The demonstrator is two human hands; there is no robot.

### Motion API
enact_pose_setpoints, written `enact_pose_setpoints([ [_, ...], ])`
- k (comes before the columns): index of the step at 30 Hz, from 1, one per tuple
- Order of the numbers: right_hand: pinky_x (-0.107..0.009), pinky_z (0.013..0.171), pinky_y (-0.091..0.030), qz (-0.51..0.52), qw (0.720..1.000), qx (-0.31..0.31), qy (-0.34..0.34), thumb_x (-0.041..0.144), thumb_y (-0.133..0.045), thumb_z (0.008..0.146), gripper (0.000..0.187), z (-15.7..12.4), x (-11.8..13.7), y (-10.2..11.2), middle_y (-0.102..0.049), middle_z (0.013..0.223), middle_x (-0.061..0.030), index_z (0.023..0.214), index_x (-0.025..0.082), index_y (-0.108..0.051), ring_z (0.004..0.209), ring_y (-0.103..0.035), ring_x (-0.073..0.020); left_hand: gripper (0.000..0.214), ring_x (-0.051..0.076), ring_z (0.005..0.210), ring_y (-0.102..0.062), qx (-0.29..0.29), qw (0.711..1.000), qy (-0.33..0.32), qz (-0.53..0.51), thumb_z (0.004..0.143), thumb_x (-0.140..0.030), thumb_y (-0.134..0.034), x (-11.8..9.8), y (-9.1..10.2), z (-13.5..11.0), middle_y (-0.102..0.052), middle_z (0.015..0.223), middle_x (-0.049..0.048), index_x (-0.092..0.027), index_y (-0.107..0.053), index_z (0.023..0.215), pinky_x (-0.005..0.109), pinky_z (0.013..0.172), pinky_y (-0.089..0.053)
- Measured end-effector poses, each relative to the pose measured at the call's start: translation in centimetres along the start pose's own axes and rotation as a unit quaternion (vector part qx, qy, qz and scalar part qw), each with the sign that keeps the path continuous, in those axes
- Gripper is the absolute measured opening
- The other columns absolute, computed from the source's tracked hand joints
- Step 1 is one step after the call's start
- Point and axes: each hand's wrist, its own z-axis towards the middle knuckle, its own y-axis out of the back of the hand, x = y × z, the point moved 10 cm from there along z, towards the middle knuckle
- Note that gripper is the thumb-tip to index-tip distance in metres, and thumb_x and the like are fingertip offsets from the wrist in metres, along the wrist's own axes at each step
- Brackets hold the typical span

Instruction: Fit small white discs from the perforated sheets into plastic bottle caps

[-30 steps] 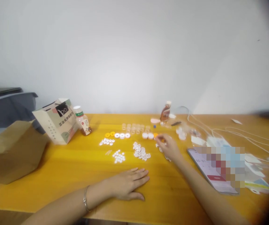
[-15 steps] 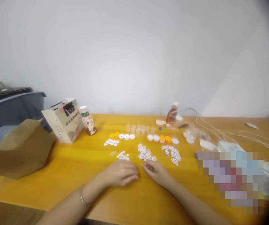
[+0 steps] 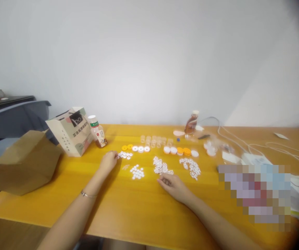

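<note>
Head view: the left hand is stretched to the small white discs toward the far edge of the tabletop, with fingertips set on them. The right hand is rested, loosely curled, beside the white lattice pieces. Whether anything is pinched in either hand cannot be told. Discs could be scattered by a careless sweep.

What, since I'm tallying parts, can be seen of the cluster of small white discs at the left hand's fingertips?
The cluster of small white discs lies flat, loosely bunched, on the yellow wooden table, just in front of a row of yellow and white rings. They look like plastic. The fingertips of the left hand reach its left edge.
</note>
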Motion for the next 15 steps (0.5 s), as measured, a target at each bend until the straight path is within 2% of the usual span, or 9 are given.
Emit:
enact_pose_setpoints([
  [2,-0.02,0.046,-0.032,0.003,1.0,-0.002,0.001,0.034,-0.043,0.08,0.023,0.0,0.0,0.1,-0.047,0.055,0.0032,0.066,0.018,-0.052,0.05,-0.04,-0.009,0.014,0.018,0.075,-0.055,0.0,1.0,-0.012,-0.005,0.077,-0.019,-0.045,-1.3,0.4,-0.4,-0.06,0.079,0.0078,-0.015,-0.058,0.074,0.026,0.065,-0.038],
  [4,-0.02,0.047,-0.032,0.007,1.0,-0.006,0.002,0.034,-0.043,0.08,0.023,0.0,-0.1,0.2,-0.046,0.055,0.0036,0.066,0.018,-0.052,0.05,-0.04,-0.0089,0.014,0.015,0.076,-0.054,0.007,0.998,-0.052,-0.028,0.079,-0.024,-0.045,-3.9,0.6,-1.4,-0.06,0.082,0.005,-0.016,-0.057,0.078,0.023,0.067,-0.038],
  [5,-0.02,0.047,-0.032,0.009,1.0,-0.007,0.002,0.034,-0.043,0.08,0.023,0.0,-0.1,0.2,-0.045,0.055,0.0038,0.065,0.018,-0.051,0.05,-0.039,-0.0089,0.014,0.013,0.076,-0.054,0.018,0.995,-0.085,-0.046,0.079,-0.026,-0.046,-5.7,0.5,-2.1,-0.06,0.082,0.0025,-0.018,-0.057,0.08,0.021,0.068,-0.038],
  [8,-0.02,0.047,-0.031,0.014,1.0,-0.008,0.003,0.034,-0.043,0.08,0.023,0.1,-0.3,0.2,-0.045,0.054,0.004,0.065,0.018,-0.051,0.049,-0.039,-0.0088,0.017,0.012,0.074,-0.053,0.068,0.956,-0.241,-0.151,0.082,-0.028,-0.044,-12.4,-0.2,-5.4,-0.058,0.078,0.0019,-0.018,-0.057,0.082,0.021,0.069,-0.039],
  [10,-0.02,0.047,-0.032,0.017,1.0,-0.009,0.006,0.033,-0.043,0.08,0.023,0.2,-0.3,0.2,-0.046,0.055,0.0037,0.066,0.018,-0.052,0.049,-0.039,-0.0089,0.016,0.013,0.073,-0.053,0.095,0.938,-0.298,-0.152,0.081,-0.028,-0.045,-15.4,-1.1,-7.3,-0.058,0.076,0.0018,-0.018,-0.058,0.082,0.023,0.07,-0.038],
  [12,-0.02,0.047,-0.032,0.016,1.0,-0.006,0.007,0.033,-0.043,0.08,0.023,0.2,-0.4,0.2,-0.047,0.055,0.0033,0.066,0.018,-0.053,0.049,-0.04,-0.0091,0.013,0.013,0.073,-0.053,0.118,0.927,-0.325,-0.143,0.08,-0.026,-0.047,-16.8,-2.1,-8.5,-0.058,0.077,0.0019,-0.018,-0.057,0.081,0.023,0.07,-0.038],
  [15,-0.02,0.047,-0.032,0.012,1.0,-0.002,0.006,0.035,-0.043,0.08,0.024,0.2,-0.5,0.1,-0.048,0.056,0.0029,0.067,0.018,-0.054,0.05,-0.04,-0.0095,0.01,0.013,0.074,-0.053,0.135,0.924,-0.332,-0.135,0.079,-0.023,-0.048,-17.1,-3.0,-8.9,-0.059,0.078,0.0015,-0.019,-0.056,0.08,0.023,0.069,-0.038],
])
